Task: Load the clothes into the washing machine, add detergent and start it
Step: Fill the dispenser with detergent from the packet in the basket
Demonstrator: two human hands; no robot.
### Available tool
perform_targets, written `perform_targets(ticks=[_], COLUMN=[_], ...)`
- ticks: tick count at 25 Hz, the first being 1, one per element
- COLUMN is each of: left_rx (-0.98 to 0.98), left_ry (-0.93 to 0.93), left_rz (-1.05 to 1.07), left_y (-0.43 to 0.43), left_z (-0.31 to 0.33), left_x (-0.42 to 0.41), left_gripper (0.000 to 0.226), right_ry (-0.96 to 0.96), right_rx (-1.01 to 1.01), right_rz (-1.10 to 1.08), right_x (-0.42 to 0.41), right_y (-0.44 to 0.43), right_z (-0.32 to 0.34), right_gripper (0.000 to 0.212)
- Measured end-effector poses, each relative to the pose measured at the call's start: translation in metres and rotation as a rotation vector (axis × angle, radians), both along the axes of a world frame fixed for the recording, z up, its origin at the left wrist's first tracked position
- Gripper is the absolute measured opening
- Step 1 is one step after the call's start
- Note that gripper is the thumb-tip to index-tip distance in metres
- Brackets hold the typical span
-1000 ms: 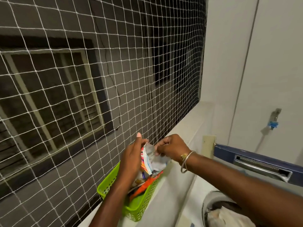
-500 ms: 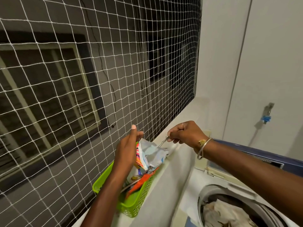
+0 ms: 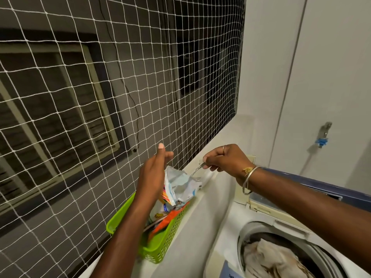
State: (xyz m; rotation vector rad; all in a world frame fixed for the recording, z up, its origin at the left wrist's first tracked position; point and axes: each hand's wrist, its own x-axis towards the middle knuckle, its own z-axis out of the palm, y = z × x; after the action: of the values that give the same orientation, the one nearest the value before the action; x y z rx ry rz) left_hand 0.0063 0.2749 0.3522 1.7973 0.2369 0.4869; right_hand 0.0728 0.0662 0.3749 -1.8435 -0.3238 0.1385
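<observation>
A crumpled detergent pouch (image 3: 181, 185) stands in a green plastic basket (image 3: 160, 243) on the white ledge. My left hand (image 3: 154, 173) holds the pouch's open top edge, thumb raised. My right hand (image 3: 224, 159) pinches the handle of a thin metal spoon (image 3: 195, 171) whose tip dips into the pouch mouth. At the bottom right the top-loading washing machine (image 3: 261, 223) stands open, with pale clothes (image 3: 275, 259) lying in its drum.
White netting (image 3: 120, 97) covers the opening along the ledge (image 3: 200, 213) on the left. A tap with a blue fitting (image 3: 323, 135) sticks out of the right wall. The machine's raised dark blue lid (image 3: 321, 185) stands behind my right forearm.
My right hand has pulled back from the pouch mouth to the right, drawing the spoon out with it. The left hand keeps its hold on the pouch. The view has tilted down towards the drum.
</observation>
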Motion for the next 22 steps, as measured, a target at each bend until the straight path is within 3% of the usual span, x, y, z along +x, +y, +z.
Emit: perform_targets(ticks=[22], left_rx=[-0.098], left_ry=[0.119], left_rz=[-0.027], left_y=[0.007], left_z=[0.022], left_x=[0.056], left_gripper=[0.059], right_ry=[0.176], right_rx=[0.187], right_rz=[-0.060], right_x=[0.109], right_y=[-0.021], right_z=[0.000], right_gripper=[0.020])
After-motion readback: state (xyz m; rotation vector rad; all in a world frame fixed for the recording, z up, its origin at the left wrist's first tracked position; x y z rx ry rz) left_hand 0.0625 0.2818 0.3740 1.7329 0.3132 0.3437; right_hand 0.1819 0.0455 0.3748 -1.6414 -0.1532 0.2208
